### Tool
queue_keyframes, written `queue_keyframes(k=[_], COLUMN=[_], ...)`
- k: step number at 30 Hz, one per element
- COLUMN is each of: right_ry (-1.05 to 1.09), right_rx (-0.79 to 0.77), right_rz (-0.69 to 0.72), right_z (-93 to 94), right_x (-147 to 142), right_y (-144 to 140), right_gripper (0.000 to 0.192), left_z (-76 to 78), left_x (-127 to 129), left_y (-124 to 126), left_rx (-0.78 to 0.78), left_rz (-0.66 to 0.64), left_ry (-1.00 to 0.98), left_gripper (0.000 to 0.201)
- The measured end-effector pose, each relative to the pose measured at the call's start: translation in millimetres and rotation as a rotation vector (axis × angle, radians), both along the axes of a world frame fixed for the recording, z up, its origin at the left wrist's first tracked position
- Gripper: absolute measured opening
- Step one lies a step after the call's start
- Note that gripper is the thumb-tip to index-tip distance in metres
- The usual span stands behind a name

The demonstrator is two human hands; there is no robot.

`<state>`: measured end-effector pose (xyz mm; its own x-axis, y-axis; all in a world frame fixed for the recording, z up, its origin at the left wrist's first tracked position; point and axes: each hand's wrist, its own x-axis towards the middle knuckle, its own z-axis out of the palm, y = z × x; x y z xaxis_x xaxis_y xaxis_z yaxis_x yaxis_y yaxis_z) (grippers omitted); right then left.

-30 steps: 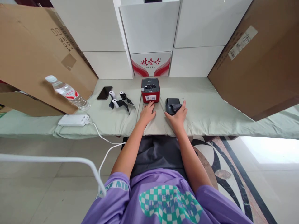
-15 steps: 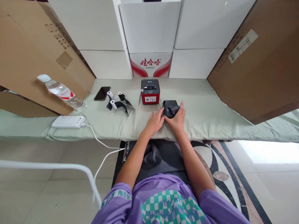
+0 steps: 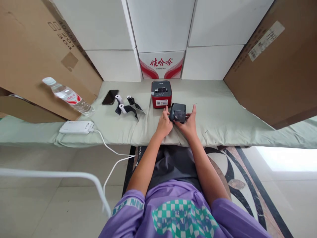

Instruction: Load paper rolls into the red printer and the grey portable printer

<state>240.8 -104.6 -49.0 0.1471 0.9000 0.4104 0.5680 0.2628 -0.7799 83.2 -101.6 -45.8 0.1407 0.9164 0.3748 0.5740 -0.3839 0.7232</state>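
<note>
Both my hands hold a small black device (image 3: 178,112), boxy with a dark shiny window, that looks like a portable printer. My left hand (image 3: 164,125) is closed at its left edge, fingers bent and thumb low against the side. From the right, my right hand (image 3: 188,125) grips the device with the thumb at its near edge and fingers partly hidden behind it. Just beyond my left fingertips stands a red and black desktop printer (image 3: 161,94). Farther left lie several small white-cored rolls (image 3: 122,108) with loose black strips.
On the cloth-covered table (image 3: 213,115) lie a phone (image 3: 110,97) and a white power bank (image 3: 76,127) with a cable. A water bottle (image 3: 68,97) leans near the left carton (image 3: 29,59). White boxes (image 3: 160,62) line the back; another carton (image 3: 279,72) stands at right.
The black device has turned and tilted in my hands, and its window now faces up. My left hand has curled in at its side. The view has shifted slightly.
</note>
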Motion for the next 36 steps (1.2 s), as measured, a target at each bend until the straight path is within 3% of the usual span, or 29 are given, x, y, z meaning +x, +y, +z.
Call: queue_keyframes(k=[5,10,14,22,31,36], right_ry=[0.141,0.164,0.128,0.068,0.035,-0.003], right_rx=[-0.082,-0.106,-0.093,-0.087,-0.062,-0.063], right_rz=[0.037,0.001,0.022,0.053,0.071,0.066], right_z=[-0.1,-1.4,-2.9,2.8,0.2,3.1], right_x=[3.1,7.3,10.8,10.9,17.8,18.1], right_y=[3.1,5.0,3.6,-0.3,8.4,8.6], right_gripper=[0.127,0.100,0.092,0.093,0.090,0.084], left_z=[0.1,4.6,6.6,11.1,36.5,32.2], left_x=[-5.1,-9.9,-11.0,-11.6,-12.2,-15.7], left_y=[3.1,-2.1,-4.4,4.1,16.8,24.9], left_rx=[-0.078,-0.115,-0.116,-0.115,-0.290,-0.319], left_rz=[-0.045,-0.057,-0.038,0.054,0.135,0.147], left_ry=[-0.044,-0.131,-0.156,0.041,0.186,0.151], left_gripper=[0.051,0.046,0.044,0.035,0.015,0.021])
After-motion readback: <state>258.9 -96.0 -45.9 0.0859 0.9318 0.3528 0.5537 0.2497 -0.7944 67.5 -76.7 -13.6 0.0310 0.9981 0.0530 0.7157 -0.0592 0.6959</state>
